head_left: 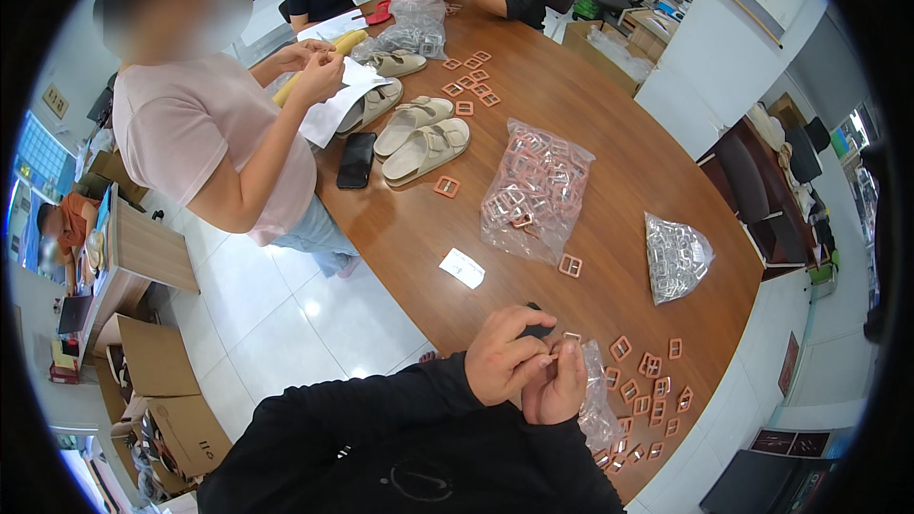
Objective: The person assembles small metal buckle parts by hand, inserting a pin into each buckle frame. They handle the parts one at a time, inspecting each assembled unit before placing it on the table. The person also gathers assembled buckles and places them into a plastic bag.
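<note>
My left hand (505, 354) and my right hand (560, 386) meet over the near table edge, fingertips pinched together. Between them shows a sliver of a pinkish-orange buckle, mostly hidden by the fingers. A black object (538, 318) sticks out past the left hand's fingers; whether that hand holds it I cannot tell. Another small buckle (571, 336) shows just beyond the right fingertips. Beside the right hand lies a crumpled clear plastic bag (597, 400). Several loose square pinkish buckles (657, 387) are scattered to the right of it.
Farther in on the wooden table (409, 257) lie a clear bag of pinkish buckles (538, 190), a bag of silver buckles (677, 258), a white paper slip (462, 267), a black phone (356, 160) and beige sandals (427, 152). A person (214, 133) stands at the left; two others sit at the far end.
</note>
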`<state>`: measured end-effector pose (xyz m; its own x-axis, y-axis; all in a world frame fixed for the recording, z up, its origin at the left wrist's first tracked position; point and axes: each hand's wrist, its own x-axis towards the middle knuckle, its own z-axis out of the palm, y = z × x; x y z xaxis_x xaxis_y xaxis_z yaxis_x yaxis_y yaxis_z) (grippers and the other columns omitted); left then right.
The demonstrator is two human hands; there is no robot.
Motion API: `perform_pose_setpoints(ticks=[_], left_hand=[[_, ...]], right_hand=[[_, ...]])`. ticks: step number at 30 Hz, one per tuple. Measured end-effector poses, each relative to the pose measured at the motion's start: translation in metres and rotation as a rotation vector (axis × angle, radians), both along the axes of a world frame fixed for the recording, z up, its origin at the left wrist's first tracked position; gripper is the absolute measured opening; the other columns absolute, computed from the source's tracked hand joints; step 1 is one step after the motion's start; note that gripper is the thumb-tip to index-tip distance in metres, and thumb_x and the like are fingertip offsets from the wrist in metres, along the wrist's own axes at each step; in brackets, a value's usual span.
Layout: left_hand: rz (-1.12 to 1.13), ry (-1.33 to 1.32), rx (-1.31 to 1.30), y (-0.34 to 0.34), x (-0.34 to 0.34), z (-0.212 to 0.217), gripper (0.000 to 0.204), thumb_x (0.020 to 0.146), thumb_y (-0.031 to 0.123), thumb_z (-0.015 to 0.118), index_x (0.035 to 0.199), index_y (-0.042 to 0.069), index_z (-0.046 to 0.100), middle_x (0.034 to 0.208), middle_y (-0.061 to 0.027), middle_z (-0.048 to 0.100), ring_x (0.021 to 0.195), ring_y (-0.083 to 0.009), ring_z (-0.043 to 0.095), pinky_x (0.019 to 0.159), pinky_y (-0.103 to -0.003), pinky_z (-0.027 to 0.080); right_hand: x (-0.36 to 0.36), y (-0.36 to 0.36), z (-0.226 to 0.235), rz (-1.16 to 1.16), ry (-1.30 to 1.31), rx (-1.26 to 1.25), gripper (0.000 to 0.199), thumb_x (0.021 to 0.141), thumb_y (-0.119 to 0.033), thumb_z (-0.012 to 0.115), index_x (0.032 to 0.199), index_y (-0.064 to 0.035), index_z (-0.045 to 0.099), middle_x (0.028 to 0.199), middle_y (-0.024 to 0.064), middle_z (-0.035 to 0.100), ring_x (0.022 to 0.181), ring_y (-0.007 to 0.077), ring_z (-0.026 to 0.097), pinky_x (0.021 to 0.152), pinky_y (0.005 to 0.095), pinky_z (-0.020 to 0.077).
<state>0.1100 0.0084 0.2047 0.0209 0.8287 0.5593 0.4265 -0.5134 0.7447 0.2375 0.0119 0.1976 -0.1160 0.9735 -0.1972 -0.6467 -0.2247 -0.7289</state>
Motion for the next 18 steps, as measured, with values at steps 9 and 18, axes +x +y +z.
perform_pose_setpoints(ticks=[9, 18], left_hand=[[-0.021, 0.0, 0.005, -0.0019, -0.0012, -0.0034, 0.014, 0.085, 0.018, 0.066, 0.086, 0.004, 0.068, 0.116, -0.0146, 0.06, 0.102, -0.0324, 0.057, 0.089, -0.041, 0.042], [-0.038, -0.029, -0.029, -0.0038, -0.0036, -0.0045, 0.012, 0.086, 0.016, 0.065, 0.087, 0.004, 0.068, 0.115, -0.0144, 0.06, 0.101, -0.0316, 0.057, 0.089, -0.041, 0.042]], right_hand=[[-0.0005, -0.0018, -0.0062, -0.039, -0.089, 0.079, 0.024, 0.103, -0.02, 0.044, 0.086, -0.0045, 0.048, 0.088, 0.0071, 0.055, 0.08, 0.014, 0.053, 0.074, 0.0289, 0.0459], [0.0003, -0.0024, -0.0087, -0.034, -0.122, 0.074, 0.023, 0.103, -0.02, 0.045, 0.087, -0.0035, 0.049, 0.087, 0.0065, 0.054, 0.079, 0.0129, 0.052, 0.074, 0.0273, 0.045]])
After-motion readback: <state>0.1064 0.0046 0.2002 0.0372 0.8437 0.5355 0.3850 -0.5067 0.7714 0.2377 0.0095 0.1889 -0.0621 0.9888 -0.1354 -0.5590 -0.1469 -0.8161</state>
